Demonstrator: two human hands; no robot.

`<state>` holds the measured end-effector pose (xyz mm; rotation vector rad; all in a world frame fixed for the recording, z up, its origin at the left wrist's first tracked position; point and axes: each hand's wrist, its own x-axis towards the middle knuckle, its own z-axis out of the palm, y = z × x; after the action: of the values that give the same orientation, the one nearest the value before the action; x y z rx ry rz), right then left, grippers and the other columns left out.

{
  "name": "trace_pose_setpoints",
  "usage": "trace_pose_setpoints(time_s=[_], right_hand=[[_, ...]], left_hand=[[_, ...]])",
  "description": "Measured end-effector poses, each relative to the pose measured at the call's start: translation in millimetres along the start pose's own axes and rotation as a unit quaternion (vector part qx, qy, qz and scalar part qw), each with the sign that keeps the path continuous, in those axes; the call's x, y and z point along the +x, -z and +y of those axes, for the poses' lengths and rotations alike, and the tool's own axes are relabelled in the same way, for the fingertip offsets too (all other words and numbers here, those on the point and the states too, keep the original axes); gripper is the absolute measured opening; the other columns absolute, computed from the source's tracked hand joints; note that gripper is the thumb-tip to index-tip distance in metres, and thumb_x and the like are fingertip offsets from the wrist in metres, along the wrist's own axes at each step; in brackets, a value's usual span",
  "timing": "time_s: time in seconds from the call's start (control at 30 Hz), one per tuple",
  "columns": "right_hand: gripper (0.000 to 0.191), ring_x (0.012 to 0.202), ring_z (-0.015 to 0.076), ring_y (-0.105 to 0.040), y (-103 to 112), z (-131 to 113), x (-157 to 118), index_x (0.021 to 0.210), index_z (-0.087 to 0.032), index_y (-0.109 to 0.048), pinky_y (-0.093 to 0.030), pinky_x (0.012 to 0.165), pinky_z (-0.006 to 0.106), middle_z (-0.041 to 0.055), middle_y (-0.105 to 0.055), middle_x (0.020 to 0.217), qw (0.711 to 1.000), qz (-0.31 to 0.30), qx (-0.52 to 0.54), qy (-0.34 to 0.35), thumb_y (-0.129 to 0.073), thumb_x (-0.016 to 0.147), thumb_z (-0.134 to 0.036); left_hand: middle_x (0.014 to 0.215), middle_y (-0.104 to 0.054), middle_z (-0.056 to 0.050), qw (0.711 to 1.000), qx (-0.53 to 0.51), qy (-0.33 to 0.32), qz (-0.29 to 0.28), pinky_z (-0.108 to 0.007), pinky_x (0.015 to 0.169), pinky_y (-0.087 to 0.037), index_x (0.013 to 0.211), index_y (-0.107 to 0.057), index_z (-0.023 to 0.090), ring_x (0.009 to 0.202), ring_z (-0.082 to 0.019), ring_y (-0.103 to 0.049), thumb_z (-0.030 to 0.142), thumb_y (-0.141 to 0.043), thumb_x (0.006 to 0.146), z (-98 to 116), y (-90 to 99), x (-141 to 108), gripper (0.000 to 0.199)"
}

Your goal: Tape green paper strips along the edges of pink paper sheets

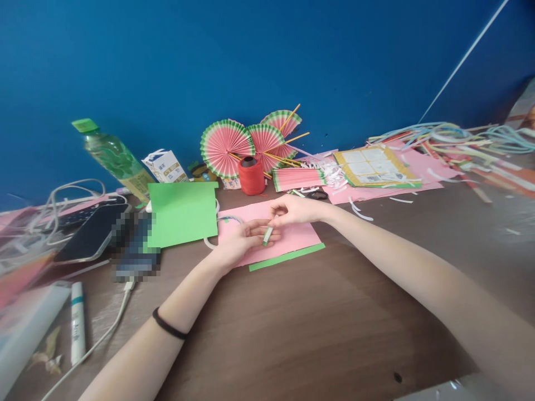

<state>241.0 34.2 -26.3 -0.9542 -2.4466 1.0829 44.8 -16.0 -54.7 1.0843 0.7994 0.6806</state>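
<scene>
The right hand (292, 210) pinches a small green-and-white strip (268, 234) between thumb and fingertips, and the strip sits over the left hand (246, 240), palm up, its fingers loosely curled beneath it; whether they grip it, one cannot tell. Both hands are above the pink sheet (298, 236), in the middle of the brown table (267, 328), with a long green strip (288, 257) along the sheet's near edge. Just left lies green paper (183, 214). On the far side, the red thread spool (252, 177) stands in front of pleated watermelon-coloured fans (228, 147), and over to the far right, pink paper (422, 164) lies under a yellow-edged packet (374, 165).
</scene>
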Motion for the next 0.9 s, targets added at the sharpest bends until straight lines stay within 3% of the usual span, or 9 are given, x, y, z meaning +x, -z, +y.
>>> trace_pose_setpoints(time_s=[0.53, 0.9], right_hand=[[0.019, 0.056, 0.0079, -0.033, -0.6, -2.1, -0.2, 0.066, -0.017, -0.049, -0.023, 0.056, 0.023, -0.0062, -0.037, 0.06, 1.0, 0.002, -0.011, -0.008, -0.059, 0.07, -0.032], [0.023, 0.057, 0.008, -0.034, 0.7, -1.5, -0.7, 0.068, -0.016, -0.052, -0.025, 0.056, 0.023, -0.0055, -0.04, 0.061, 1.0, -0.003, -0.02, -0.01, -0.059, 0.071, -0.037]], left_hand=[[0.103, -0.068, -0.014, 1.0, -0.022, 0.012, 0.019, -0.041, 0.097, -0.041, 0.101, -0.057, 0.011, 0.102, -0.024, -0.062, 0.005, -0.055, 0.068, 3.8, -4.0, -2.1, 0.033], [0.094, -0.07, -0.011, 1.0, 0.023, -0.007, 0.015, -0.037, 0.089, -0.047, 0.101, -0.055, 0.011, 0.093, -0.021, -0.065, 0.01, -0.067, 0.067, 0.1, -4.0, 1.4, 0.036]])
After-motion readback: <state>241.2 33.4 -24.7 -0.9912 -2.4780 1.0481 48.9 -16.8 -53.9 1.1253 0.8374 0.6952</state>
